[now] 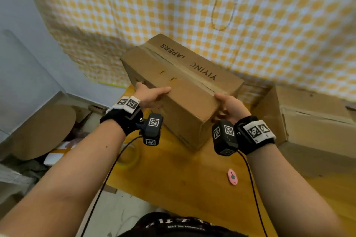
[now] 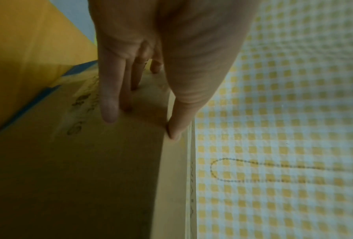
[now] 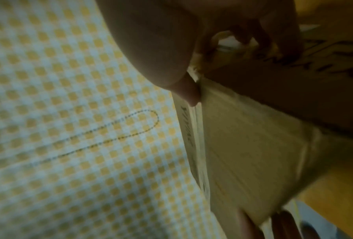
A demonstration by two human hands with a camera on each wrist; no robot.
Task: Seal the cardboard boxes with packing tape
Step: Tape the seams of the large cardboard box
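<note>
**Yellow-checked backdrop, orange-wood table: one box in hand**

Backdrop: yellow-and-white checked cloth (image 1: 192,5) hanging behind the table, a looped bead chain (image 1: 223,2) lying against it.

Surface: orange-wood table (image 1: 183,179).

Item 1 — cardboard box (image 1: 179,90). Long, brown, printed "YIYING" along the top. Held tilted above the table, its far end raised toward the cloth. Top flaps are closed and meet along a central seam; contents cannot be seen.

Item 2 — left hand (image 1: 149,96). Grips the near left edge of the box: thumb on the top face, fingers (image 2: 110,97) laid fairly straight down the side.

Item 3 — right hand (image 1: 231,107). Grips the near right corner: thumb on the top edge, fingers curled round the end face below.

Item 4 — roll of packing tape (image 1: 130,157). Clear-yellowish, flat on the table beneath the left wrist, well apart from the box.

Item 5 — pink cutter (image 1: 232,176). Small, lying on the table near the right forearm.

Item 6 — second cardboard box (image 1: 312,131). Stands at the right edge of the table, just beside the held box; whether it is sealed cannot be told.

Item 7 — round cardboard piece (image 1: 44,131). Off the table at left, among blurred clutter.
</note>
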